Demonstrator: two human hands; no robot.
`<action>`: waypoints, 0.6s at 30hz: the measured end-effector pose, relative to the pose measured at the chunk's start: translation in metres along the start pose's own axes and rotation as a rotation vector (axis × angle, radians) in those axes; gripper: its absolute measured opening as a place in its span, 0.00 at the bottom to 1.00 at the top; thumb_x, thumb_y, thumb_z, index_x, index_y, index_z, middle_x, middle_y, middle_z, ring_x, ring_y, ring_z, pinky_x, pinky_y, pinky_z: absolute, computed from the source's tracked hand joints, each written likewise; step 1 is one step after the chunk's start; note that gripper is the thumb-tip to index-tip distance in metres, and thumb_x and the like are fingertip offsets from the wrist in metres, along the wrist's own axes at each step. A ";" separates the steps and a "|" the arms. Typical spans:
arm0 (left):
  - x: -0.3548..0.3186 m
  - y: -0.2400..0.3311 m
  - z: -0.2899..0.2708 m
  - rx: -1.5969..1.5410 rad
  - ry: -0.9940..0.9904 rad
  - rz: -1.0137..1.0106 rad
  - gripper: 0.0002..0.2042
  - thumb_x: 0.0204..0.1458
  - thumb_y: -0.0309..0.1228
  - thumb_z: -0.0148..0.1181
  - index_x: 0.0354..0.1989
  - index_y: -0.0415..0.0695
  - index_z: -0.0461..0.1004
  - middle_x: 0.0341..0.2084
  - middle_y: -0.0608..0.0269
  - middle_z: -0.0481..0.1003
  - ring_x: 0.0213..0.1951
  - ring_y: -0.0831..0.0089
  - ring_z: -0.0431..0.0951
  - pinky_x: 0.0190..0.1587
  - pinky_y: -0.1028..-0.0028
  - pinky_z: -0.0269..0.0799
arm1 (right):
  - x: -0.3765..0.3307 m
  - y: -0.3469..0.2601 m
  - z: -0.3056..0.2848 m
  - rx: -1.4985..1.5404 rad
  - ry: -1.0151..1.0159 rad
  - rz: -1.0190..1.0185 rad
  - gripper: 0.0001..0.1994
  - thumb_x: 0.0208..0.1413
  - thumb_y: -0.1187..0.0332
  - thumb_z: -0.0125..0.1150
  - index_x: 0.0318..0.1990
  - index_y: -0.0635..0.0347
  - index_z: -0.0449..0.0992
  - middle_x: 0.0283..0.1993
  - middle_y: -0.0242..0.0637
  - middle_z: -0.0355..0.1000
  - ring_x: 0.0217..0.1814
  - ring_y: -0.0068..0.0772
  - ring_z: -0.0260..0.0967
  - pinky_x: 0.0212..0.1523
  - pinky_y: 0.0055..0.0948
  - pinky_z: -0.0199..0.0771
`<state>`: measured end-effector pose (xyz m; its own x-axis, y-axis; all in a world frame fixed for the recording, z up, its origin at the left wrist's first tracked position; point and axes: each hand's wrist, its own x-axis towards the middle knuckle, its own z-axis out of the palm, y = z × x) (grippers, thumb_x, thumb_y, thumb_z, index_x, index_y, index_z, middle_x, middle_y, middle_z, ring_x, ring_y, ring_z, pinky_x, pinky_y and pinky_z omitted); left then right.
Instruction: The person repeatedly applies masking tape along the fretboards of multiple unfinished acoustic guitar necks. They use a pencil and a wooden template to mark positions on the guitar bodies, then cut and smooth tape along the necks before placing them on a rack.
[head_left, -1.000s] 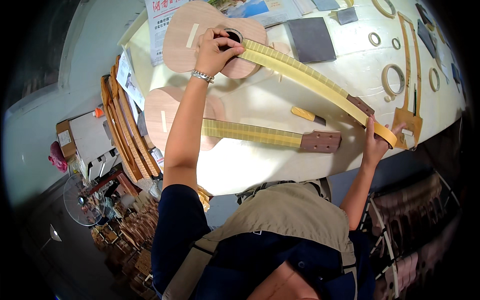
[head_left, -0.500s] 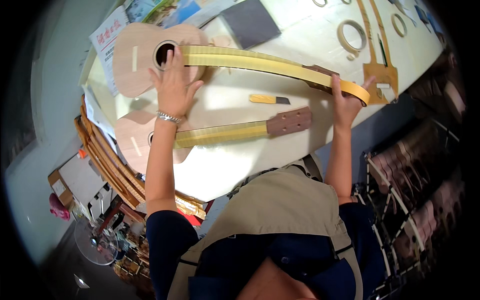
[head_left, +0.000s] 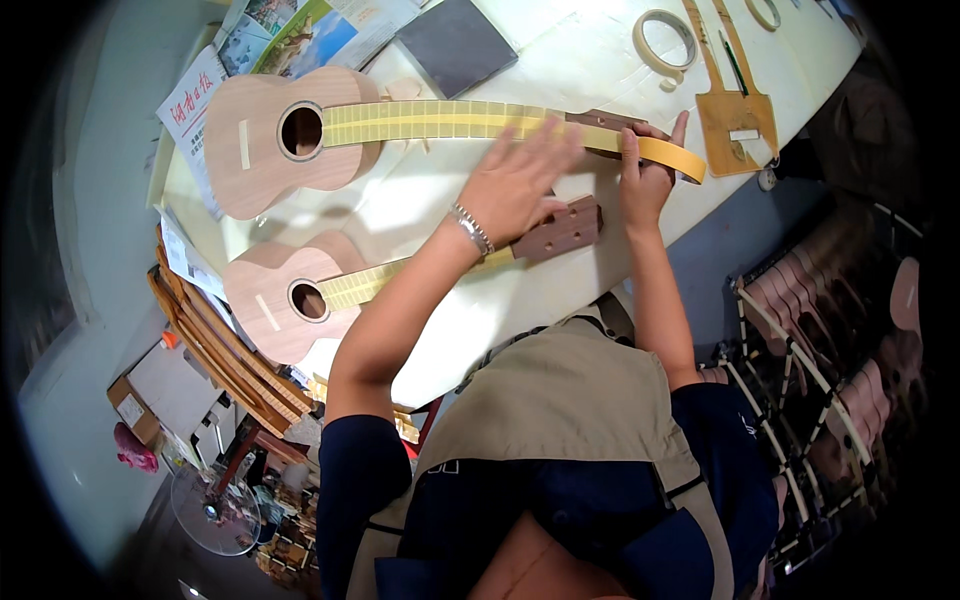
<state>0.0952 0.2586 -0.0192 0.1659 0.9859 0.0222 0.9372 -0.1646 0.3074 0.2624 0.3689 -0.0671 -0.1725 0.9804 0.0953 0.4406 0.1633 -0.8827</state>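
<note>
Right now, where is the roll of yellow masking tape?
In the head view, the yellow tape roll is in the right hand, right of centre at the headstock of the upper ukulele, left of the flat wooden jig.

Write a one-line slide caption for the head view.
Left hand smooths yellow tape along a ukulele neck; right hand holds the tape roll.
</note>
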 end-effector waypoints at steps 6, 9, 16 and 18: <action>-0.005 -0.002 0.015 -0.053 -0.051 -0.304 0.12 0.39 0.31 0.62 0.33 0.43 0.72 0.39 0.59 0.73 0.42 0.62 0.73 0.40 0.66 0.71 | 0.001 0.000 0.001 0.158 -0.010 0.035 0.36 0.55 0.63 0.57 0.65 0.68 0.46 0.38 0.33 0.70 0.41 0.30 0.66 0.50 0.29 0.63; -0.011 -0.004 0.009 0.040 -0.224 -0.326 0.11 0.38 0.28 0.64 0.29 0.41 0.70 0.29 0.58 0.73 0.32 0.60 0.74 0.33 0.66 0.70 | 0.000 0.007 0.002 0.110 -0.014 0.013 0.34 0.55 0.63 0.57 0.64 0.68 0.48 0.37 0.31 0.70 0.42 0.29 0.66 0.58 0.32 0.53; 0.017 0.014 -0.002 -0.892 0.335 -0.686 0.11 0.48 0.24 0.62 0.40 0.37 0.72 0.20 0.65 0.74 0.22 0.83 0.72 0.26 0.83 0.68 | 0.001 0.004 0.001 0.137 -0.034 0.001 0.31 0.56 0.62 0.55 0.62 0.68 0.52 0.37 0.26 0.69 0.44 0.26 0.65 0.68 0.39 0.36; 0.024 0.012 0.002 -0.929 0.366 -0.683 0.15 0.49 0.24 0.62 0.46 0.37 0.71 0.20 0.67 0.75 0.23 0.87 0.70 0.26 0.86 0.68 | 0.001 0.002 -0.001 0.132 -0.031 -0.004 0.32 0.56 0.61 0.55 0.62 0.69 0.52 0.36 0.27 0.69 0.43 0.26 0.66 0.68 0.39 0.36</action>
<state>0.1112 0.2804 -0.0173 -0.5146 0.8361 -0.1899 0.1950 0.3298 0.9237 0.2636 0.3704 -0.0682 -0.2018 0.9756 0.0867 0.3201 0.1494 -0.9355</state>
